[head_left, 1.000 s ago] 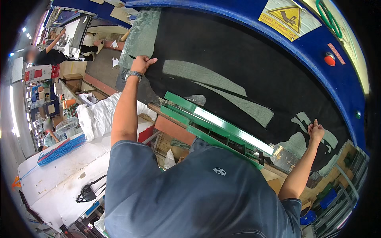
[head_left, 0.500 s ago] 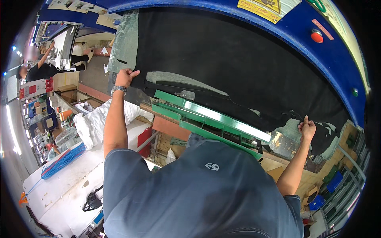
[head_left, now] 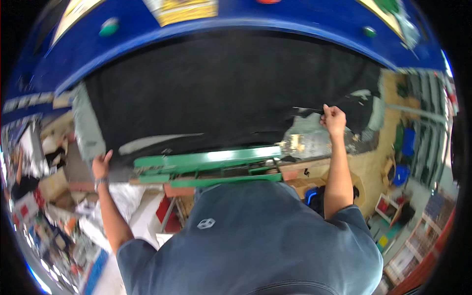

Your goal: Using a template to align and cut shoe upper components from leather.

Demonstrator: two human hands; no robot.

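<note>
A wide sheet of black material [head_left: 221, 88] lies across the machine bed before me, with long gaps and ragged scraps along its near edge. My left hand [head_left: 101, 168] is at the sheet's near left corner, fingers curled and thumb sticking up; blur softens the grip, but it appears to hold the edge. Toward the right end, my right hand [head_left: 334, 119] pinches a thin torn part of the sheet above a worn metal plate [head_left: 314, 142]. Pale green backing [head_left: 88, 123] shows past the sheet's left side and through the gaps.
A green metal rail frame [head_left: 206, 158] runs between my body and the bed. Beyond the sheet stands the blue machine beam [head_left: 236, 30] with a green button [head_left: 109, 27]. White cloth [head_left: 115, 201] hangs at lower left. Blue bins [head_left: 408, 142] stand to the right.
The view has turned toward the right, so the bed now lies level across it. Both hands stay near the same parts of the black sheet.
</note>
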